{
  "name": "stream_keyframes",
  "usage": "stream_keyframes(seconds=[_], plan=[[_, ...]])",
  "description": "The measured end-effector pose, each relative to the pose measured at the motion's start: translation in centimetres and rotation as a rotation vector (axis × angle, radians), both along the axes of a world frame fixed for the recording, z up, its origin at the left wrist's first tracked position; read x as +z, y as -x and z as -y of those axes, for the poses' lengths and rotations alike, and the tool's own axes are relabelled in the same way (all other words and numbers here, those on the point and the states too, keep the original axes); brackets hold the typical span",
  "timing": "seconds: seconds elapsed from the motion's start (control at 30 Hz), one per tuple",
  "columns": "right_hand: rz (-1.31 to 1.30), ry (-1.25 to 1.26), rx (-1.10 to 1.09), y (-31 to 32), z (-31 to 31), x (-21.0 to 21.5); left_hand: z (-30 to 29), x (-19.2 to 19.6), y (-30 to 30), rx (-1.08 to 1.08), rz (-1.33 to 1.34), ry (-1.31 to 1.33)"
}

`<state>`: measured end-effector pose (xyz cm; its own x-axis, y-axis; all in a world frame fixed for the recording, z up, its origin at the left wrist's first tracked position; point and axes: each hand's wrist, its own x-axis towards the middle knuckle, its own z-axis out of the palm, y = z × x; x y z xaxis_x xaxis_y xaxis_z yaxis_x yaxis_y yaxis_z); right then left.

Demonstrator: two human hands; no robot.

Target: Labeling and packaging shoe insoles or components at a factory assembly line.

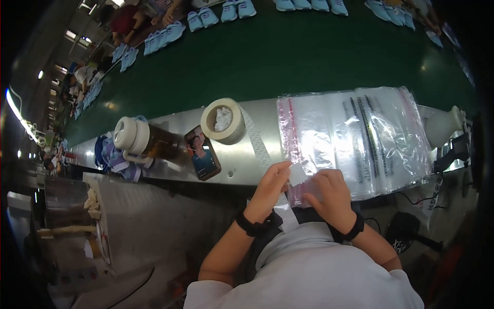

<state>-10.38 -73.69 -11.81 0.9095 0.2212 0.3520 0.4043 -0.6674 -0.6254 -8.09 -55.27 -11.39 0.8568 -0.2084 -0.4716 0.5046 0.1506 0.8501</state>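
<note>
My left hand (pixel 268 191) pinches a small white label (pixel 297 174) between thumb and fingertips, over the near left edge of a stack of clear plastic bags (pixel 329 123). My right hand (pixel 333 200) rests on the same edge, thumb and bent fingers apart, touching the plastic. A pink strip runs along that side of the bags, and dark print crosses their middle. Left of the bags stands a roll of labels (pixel 237 126) with crumpled white paper in its core. Its strip (pixel 256 139) runs down the metal ledge toward my left hand and hangs near my lap.
A phone (pixel 203 153) playing a video and a lidded bottle of brown drink (pixel 159 141) lie on the metal ledge (pixel 239 167). Purple-and-blue shoes (pixel 116 159) sit behind the bottle. Beyond is a green conveyor belt (pixel 247 62) with light-blue shoes (pixel 236 10); other people work along its far side.
</note>
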Motion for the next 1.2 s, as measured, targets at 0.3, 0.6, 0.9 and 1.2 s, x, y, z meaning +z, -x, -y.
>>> stream_keyframes(seconds=[0.3, 0.6, 0.9, 1.2], plan=[[0.121, 0.076, -0.023, -0.8, 0.3, -1.7, 0.7, 0.7, -1.9, -0.203, 0.151, -0.195], [0.097, -0.194, 0.013, -2.0, 1.5, 0.6, 2.9, 0.3, -4.6, -0.19, -0.101, 0.288], [-0.361, -0.416, -0.398, -4.2, 2.5, -1.6, 5.8, -0.3, -3.3, -0.274, 0.067, 0.52], [-0.278, -0.247, -0.337, -3.6, 3.3, 0.6, 5.6, -2.6, -2.9, -0.309, 0.143, 0.406]])
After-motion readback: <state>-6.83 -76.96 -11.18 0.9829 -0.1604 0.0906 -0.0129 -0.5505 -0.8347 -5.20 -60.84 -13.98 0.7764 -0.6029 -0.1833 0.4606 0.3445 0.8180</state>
